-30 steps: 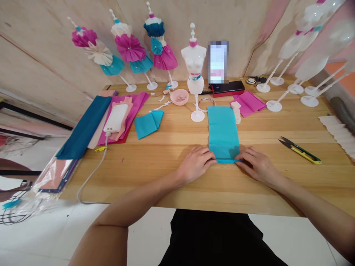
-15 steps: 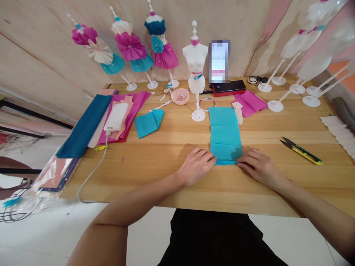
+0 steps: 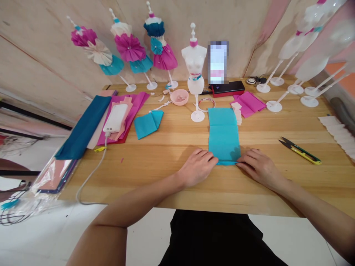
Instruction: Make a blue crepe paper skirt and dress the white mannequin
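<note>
One teal crepe-paper strip (image 3: 223, 135) lies mid-bench (image 3: 155, 177); left grip (image 3: 196, 168) and right grip (image 3: 260, 170) rest at its near fold, clenched or released I cannot tell.

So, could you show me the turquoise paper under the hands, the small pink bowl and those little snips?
Turquoise crepe paper (image 3: 223, 136): head view, middle of the strip.
Pink bowl (image 3: 179, 103): head view, front wall.
Thread snips (image 3: 303, 155): head view, yellow handle.
</note>
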The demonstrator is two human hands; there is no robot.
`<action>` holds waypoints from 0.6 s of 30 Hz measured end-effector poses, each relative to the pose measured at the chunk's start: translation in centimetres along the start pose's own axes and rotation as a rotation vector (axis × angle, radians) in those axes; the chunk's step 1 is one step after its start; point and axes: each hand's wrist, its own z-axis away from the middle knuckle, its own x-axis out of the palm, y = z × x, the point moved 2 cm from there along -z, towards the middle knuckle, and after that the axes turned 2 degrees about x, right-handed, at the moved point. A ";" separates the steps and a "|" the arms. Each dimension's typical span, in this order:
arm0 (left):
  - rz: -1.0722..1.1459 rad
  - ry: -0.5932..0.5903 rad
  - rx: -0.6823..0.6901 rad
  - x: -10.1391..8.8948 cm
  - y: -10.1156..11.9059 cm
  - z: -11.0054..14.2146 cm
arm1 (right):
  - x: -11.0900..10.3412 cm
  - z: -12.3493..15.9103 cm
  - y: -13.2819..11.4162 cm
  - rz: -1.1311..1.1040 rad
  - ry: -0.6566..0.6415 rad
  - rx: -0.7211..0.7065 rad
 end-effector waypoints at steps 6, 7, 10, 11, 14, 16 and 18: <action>0.028 -0.034 -0.010 0.1 -0.3 0.0 | -0.2 -0.1 -0.4 -0.092 -0.032 0.051; 0.037 -0.039 -0.014 0.1 -0.3 0.0 | -0.4 -0.2 -0.3 -0.136 -0.037 0.081; 0.060 -0.048 -0.015 0.1 -0.3 -0.1 | -1.6 -1.1 1.2 -0.253 -0.039 0.234; 0.064 -0.049 -0.015 0.1 -0.3 -0.1 | -2.0 -1.8 2.1 -0.256 -0.033 0.290; 0.073 -0.045 -0.023 0.2 -0.2 -0.2 | -2.6 -4.5 5.1 -0.132 0.007 0.347; 0.088 -0.041 -0.027 0.2 -0.3 -0.3 | -2.2 -6.6 7.0 -0.068 0.034 0.339; 0.100 -0.034 -0.033 0.1 -0.3 -0.3 | -1.4 -8.3 8.5 -0.033 0.039 0.346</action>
